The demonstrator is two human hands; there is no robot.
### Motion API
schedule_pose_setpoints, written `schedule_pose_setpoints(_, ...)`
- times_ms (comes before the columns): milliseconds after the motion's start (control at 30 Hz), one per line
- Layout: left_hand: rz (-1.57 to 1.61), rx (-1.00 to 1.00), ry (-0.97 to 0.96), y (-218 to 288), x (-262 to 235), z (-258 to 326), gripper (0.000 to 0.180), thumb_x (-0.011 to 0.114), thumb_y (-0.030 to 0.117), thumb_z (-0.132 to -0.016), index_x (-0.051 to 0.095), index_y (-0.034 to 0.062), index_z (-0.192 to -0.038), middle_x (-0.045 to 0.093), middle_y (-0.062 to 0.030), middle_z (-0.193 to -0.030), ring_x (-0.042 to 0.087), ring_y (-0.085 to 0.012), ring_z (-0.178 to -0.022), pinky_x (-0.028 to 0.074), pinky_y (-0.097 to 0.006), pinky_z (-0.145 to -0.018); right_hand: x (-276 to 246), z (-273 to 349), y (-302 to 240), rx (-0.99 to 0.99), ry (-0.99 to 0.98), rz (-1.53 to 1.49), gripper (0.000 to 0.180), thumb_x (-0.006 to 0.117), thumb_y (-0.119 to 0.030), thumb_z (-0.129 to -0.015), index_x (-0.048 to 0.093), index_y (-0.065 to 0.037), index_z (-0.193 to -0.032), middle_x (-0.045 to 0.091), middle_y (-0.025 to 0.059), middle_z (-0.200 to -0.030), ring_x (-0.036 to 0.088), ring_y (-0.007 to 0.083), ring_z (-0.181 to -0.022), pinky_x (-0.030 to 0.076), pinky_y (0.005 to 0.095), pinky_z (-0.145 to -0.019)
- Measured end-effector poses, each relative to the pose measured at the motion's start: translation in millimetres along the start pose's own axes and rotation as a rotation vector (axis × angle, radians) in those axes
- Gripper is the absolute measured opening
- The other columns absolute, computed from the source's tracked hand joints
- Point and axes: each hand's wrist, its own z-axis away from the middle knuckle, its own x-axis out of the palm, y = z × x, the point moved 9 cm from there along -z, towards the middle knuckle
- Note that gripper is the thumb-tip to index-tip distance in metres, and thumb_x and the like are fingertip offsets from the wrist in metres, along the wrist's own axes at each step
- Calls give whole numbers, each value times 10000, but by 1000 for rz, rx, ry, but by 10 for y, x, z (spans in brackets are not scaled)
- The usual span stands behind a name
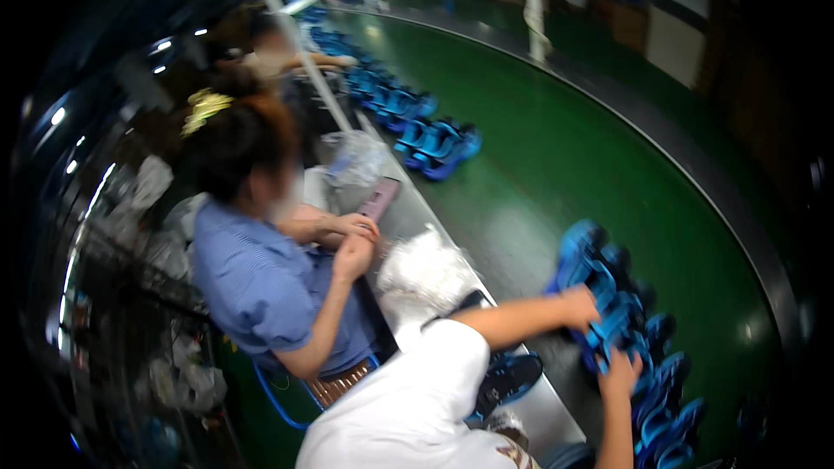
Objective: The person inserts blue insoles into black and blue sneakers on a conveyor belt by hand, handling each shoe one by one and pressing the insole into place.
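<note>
Both my arms reach over the green belt to a row of blue shoes with light-blue linings. My left hand (577, 307), fingers curled in, is closed at the edge of a blue shoe (615, 317) near the row's far end. Lower down, my right hand (619, 373) grips the same shoe's near side with thumb and fingers. Motion blur softens both hands, and their fingertips are partly hidden. More blue shoes (665, 382) continue the row beside my right hand. A black shoe with a blue sole (511, 378) rests on the metal ledge below my left forearm.
A co-worker in a blue shirt (252, 269) sits at left, hands together over the ledge (447, 239). White crumpled material (424, 269), a pinkish flat case (380, 200) and a clear plastic bag (356, 156) lie there. More blue shoes (439, 148) line the belt (521, 156) farther off.
</note>
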Motion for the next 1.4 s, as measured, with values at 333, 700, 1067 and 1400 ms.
schedule_pose_setpoints(333, 425, 271, 156, 2229, 515, -895, 355, 566, 362, -734, 539, 110, -983, 548, -155, -896, 493, -314, -862, 335, -390, -729, -487, 2197, 2070, -380, 325, 597, 670, 545, -477, -739, 368, -104, -1267, 434, 117, -1245, 389, 256, -1168, 189, 547, -972)
schedule_pose_setpoints(700, -195, 74, 992, 1822, -310, -612, 520, 427, 110, -749, 359, 117, -1265, 371, -149, -1266, 359, -254, -1183, 297, -406, -874, -1463, 2467, 185, 244, 260, 156, 610, 674, -287, -654, 423, 0, -1130, 466, 207, -1105, 449, 343, -1030, 323, 451, -897)
schedule_pose_setpoints(1067, 834, -281, 400, 674, -48, -923, 530, 554, 326, -801, 368, 110, -1247, 568, -242, -965, 554, -384, -893, 449, -404, -741, -1370, 3648, -164, 1229, 71, -263, 510, 730, -176, -616, 444, 33, -982, 489, 211, -986, 475, 386, -927, 384, 359, -818)
schedule_pose_setpoints(1400, 1127, -289, 269, 586, 199, -893, 398, 559, 310, -835, 537, -1, -1082, 579, -46, -900, 508, -93, -807, 413, -214, -712, -2355, 2587, -17, 768, 277, -8, 449, 653, -123, -692, 526, -12, -1107, 457, 196, -1182, 473, 358, -975, 363, 384, -860)
